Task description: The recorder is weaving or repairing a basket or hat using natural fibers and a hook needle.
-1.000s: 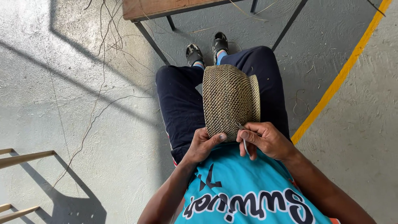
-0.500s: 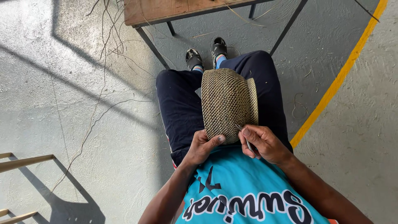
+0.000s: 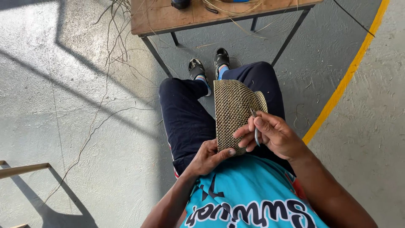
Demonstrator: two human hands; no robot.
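Fingers [image 3: 249, 131] pinching metal tool [image 3: 255, 128], woven piece [image 3: 231, 114]

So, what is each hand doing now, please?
Left hand: closed on the near edge of the woven piece.
Right hand: closed, holding a thin metal tool against the weave.

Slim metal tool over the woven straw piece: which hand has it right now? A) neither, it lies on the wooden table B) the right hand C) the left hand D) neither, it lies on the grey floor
B: the slim metal tool sits pinched in the fingers of the right hand, against the woven straw piece, while the left hand grips that piece's near edge.
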